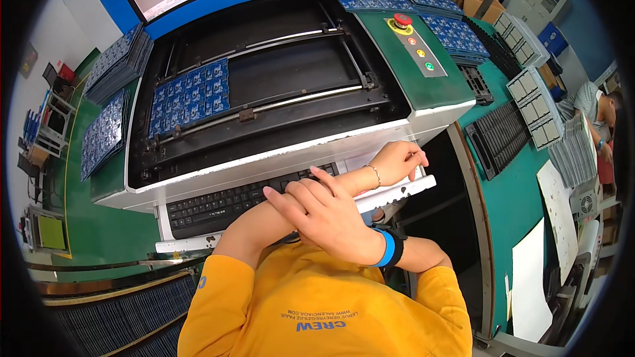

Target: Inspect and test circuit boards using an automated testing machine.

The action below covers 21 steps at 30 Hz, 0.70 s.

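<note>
My forearms cross in front of me. My left hand (395, 161) reaches to the right over the right end of the white keyboard drawer (397, 193), with a thin bracelet at its wrist. Its fingers are loosely bent and a little apart, and nothing shows in them. My right hand (324, 215), with a blue wristband (383, 247) behind it, rests across my left forearm, fingers stretched out over it. Below both arms lies a black keyboard (221, 208), partly covered by them. A blue circuit-board panel (190, 98) sits in the machine's black rail bed (291, 69) beyond.
Stacks of blue board panels (102, 132) stand left of the machine, with more (453, 36) at the right rear. A red emergency button (402, 21) tops the green control panel (433, 82). Black trays (499, 137) and white sheets (529, 281) cover the right bench; a person (589, 109) sits beyond.
</note>
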Each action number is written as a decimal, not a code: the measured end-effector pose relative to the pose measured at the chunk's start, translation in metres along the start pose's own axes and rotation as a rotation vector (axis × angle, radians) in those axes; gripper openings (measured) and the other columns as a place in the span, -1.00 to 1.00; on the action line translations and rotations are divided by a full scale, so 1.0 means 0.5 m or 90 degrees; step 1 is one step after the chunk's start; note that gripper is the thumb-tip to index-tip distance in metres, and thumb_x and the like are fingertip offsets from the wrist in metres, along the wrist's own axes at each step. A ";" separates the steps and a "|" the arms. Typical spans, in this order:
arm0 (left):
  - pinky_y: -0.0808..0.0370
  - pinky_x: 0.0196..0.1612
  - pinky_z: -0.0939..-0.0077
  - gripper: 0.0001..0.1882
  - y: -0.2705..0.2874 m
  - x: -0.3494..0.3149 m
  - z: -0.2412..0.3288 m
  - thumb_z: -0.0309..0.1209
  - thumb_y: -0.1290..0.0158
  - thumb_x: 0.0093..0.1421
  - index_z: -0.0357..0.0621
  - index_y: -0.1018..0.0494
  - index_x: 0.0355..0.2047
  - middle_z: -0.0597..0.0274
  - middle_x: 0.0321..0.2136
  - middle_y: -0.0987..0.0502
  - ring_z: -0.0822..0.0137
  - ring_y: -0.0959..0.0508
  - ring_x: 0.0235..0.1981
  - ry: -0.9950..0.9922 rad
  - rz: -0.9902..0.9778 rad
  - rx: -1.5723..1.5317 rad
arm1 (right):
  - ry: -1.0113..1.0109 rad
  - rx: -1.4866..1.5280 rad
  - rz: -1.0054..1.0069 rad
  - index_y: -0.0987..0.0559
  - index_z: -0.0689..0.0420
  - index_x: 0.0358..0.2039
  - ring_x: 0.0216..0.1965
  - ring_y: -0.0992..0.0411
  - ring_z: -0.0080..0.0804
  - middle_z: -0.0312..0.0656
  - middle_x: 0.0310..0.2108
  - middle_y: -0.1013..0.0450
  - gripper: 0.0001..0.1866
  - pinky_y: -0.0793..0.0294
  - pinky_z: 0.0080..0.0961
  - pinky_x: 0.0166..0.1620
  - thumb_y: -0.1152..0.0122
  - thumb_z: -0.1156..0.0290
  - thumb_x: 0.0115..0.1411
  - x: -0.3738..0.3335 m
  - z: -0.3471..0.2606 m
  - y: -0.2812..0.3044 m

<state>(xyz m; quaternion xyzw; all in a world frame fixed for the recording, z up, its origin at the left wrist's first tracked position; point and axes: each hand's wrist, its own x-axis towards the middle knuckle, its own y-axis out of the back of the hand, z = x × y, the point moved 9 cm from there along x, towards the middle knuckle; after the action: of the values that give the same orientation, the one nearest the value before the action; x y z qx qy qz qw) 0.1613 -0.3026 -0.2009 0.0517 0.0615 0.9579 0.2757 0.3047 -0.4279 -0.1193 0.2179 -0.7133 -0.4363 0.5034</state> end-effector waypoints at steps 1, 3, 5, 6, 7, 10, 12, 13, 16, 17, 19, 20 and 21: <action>-0.36 -0.49 0.58 -0.74 0.006 -0.003 0.002 -0.35 0.15 0.24 -0.21 -0.52 -0.38 0.27 -0.71 -0.50 0.46 -0.49 -0.65 -0.009 0.007 -0.005 | 0.003 -0.003 -0.007 -0.40 -0.01 0.06 -0.14 -0.33 -0.37 -0.27 -0.28 -0.32 -0.30 -0.18 -0.19 0.15 -0.26 0.41 -0.23 0.000 0.000 0.003; -0.36 -0.51 0.56 -0.74 0.015 -0.006 0.006 -0.36 0.15 0.24 -0.20 -0.52 -0.37 0.27 -0.71 -0.50 0.44 -0.50 -0.64 -0.027 0.022 -0.013 | 0.008 -0.008 -0.021 -0.39 0.04 0.06 -0.15 -0.33 -0.37 -0.27 -0.28 -0.33 -0.25 -0.17 -0.19 0.15 -0.31 0.39 -0.28 0.005 -0.002 0.011; -0.36 -0.52 0.54 -0.74 0.017 -0.003 -0.012 -0.35 0.15 0.25 -0.21 -0.52 -0.37 0.27 -0.71 -0.49 0.45 -0.50 -0.65 0.001 0.031 -0.079 | 0.000 -0.002 -0.040 -0.39 0.05 0.07 -0.16 -0.33 -0.36 -0.27 -0.28 -0.33 -0.23 -0.17 -0.19 0.14 -0.33 0.37 -0.29 0.012 -0.003 0.013; -0.37 -0.53 0.52 -0.73 0.018 -0.002 -0.025 -0.35 0.15 0.25 -0.21 -0.52 -0.37 0.27 -0.72 -0.48 0.45 -0.49 -0.65 0.030 0.039 -0.144 | -0.009 0.004 -0.058 -0.38 0.07 0.07 -0.17 -0.33 -0.36 -0.27 -0.28 -0.34 -0.21 -0.17 -0.19 0.14 -0.36 0.35 -0.31 0.015 -0.002 0.010; -0.37 -0.54 0.50 -0.73 0.017 -0.002 -0.037 -0.34 0.14 0.25 -0.21 -0.52 -0.36 0.28 -0.72 -0.47 0.45 -0.49 -0.65 0.058 0.047 -0.208 | -0.018 0.010 -0.076 -0.38 0.09 0.07 -0.17 -0.33 -0.36 -0.27 -0.28 -0.34 -0.19 -0.17 -0.20 0.13 -0.38 0.34 -0.32 0.016 0.001 0.006; -0.37 -0.56 0.47 -0.74 0.015 -0.018 -0.018 -0.33 0.13 0.25 -0.19 -0.51 -0.41 0.26 -0.73 -0.46 0.40 -0.49 -0.67 -0.004 0.085 -0.084 | -0.021 0.062 -0.083 -0.38 0.12 0.05 -0.18 -0.33 -0.35 -0.27 -0.30 -0.36 -0.20 -0.17 -0.22 0.12 -0.40 0.31 -0.32 0.018 0.011 0.001; -0.37 -0.57 0.45 -0.74 0.013 -0.022 -0.007 -0.33 0.13 0.25 -0.19 -0.50 -0.43 0.26 -0.74 -0.46 0.37 -0.49 -0.68 -0.036 0.102 -0.021 | -0.025 0.087 -0.087 -0.39 0.13 0.04 -0.18 -0.33 -0.34 -0.26 -0.30 -0.37 -0.20 -0.18 -0.23 0.12 -0.41 0.30 -0.32 0.022 0.021 0.003; -0.38 -0.58 0.43 -0.78 0.000 -0.027 0.022 -0.35 0.10 0.20 -0.18 -0.48 -0.46 0.25 -0.74 -0.46 0.34 -0.49 -0.68 -0.140 0.083 0.163 | -0.025 0.078 -0.121 -0.40 0.14 0.03 -0.18 -0.34 -0.34 -0.26 -0.31 -0.38 -0.21 -0.18 -0.24 0.12 -0.41 0.29 -0.32 0.024 0.024 -0.005; -0.39 -0.60 0.41 -0.84 -0.053 -0.050 0.055 -0.37 0.03 0.12 -0.16 -0.45 -0.53 0.22 -0.75 -0.45 0.27 -0.50 -0.69 -0.346 0.038 0.533 | -0.027 0.061 -0.188 -0.41 0.15 -0.01 -0.19 -0.37 -0.32 -0.26 -0.33 -0.40 -0.23 -0.19 -0.26 0.11 -0.43 0.27 -0.33 0.026 0.036 -0.015; -0.39 -0.61 0.40 -0.87 -0.063 -0.053 0.051 -0.37 0.01 0.06 -0.14 -0.43 -0.55 0.23 -0.75 -0.45 0.26 -0.49 -0.69 -0.372 0.030 0.584 | -0.034 0.058 -0.225 -0.42 0.15 -0.02 -0.19 -0.38 -0.32 -0.26 -0.33 -0.40 -0.25 -0.20 -0.26 0.11 -0.42 0.27 -0.33 0.023 0.042 -0.021; -0.39 -0.63 0.39 -0.90 -0.081 -0.060 0.059 -0.37 -0.04 -0.05 -0.09 -0.38 -0.60 0.24 -0.74 -0.44 0.23 -0.49 -0.69 -0.428 0.014 0.684 | -0.051 0.048 -0.298 -0.43 0.14 -0.06 -0.19 -0.40 -0.31 -0.26 -0.32 -0.42 -0.28 -0.23 -0.27 0.11 -0.42 0.28 -0.34 0.012 0.057 -0.030; -0.39 -0.63 0.39 -0.90 -0.081 -0.060 0.060 -0.37 -0.04 -0.05 -0.09 -0.38 -0.60 0.24 -0.74 -0.44 0.23 -0.49 -0.69 -0.429 0.014 0.684 | -0.051 0.047 -0.298 -0.43 0.14 -0.06 -0.19 -0.40 -0.31 -0.26 -0.32 -0.42 -0.28 -0.23 -0.27 0.11 -0.42 0.28 -0.34 0.010 0.063 -0.027; -0.38 -0.64 0.40 -0.91 -0.082 -0.065 0.066 -0.38 -0.05 -0.09 -0.08 -0.38 -0.60 0.25 -0.76 -0.43 0.24 -0.48 -0.70 -0.455 0.022 0.702 | -0.056 0.039 -0.301 -0.43 0.14 -0.06 -0.20 -0.40 -0.31 -0.25 -0.33 -0.41 -0.29 -0.24 -0.26 0.11 -0.42 0.28 -0.33 0.007 0.071 -0.025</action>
<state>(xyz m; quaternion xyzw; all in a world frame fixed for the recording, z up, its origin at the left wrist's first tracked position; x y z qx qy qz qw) 0.2144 -0.2824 -0.1763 0.5015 0.4473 0.7138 0.1971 0.2696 -0.4229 -0.1317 0.3748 -0.6764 -0.5297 0.3485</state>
